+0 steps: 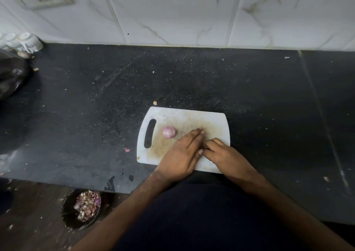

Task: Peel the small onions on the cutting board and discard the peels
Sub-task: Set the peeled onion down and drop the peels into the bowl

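Observation:
A white cutting board point(215, 120) with a handle slot lies on the black counter. One small pinkish peeled onion point(169, 131) sits on its left part, near the slot. My left hand point(182, 153) rests on the board just right of the onion, fingers stretched out and pressed together, and nothing is visible in it. My right hand point(222, 154) lies on the board's near right part with its fingers curled toward the left hand's thumb. The spot where the two hands meet is hidden, so I cannot tell whether anything is pinched there.
A dark round bin point(67, 212) holding onion peels point(86, 205) stands on the floor below the counter edge, to the left. Small peel scraps point(126, 150) lie on the counter. A black bag point(11, 76) and white objects point(25, 42) sit at the far left, against the tiled wall.

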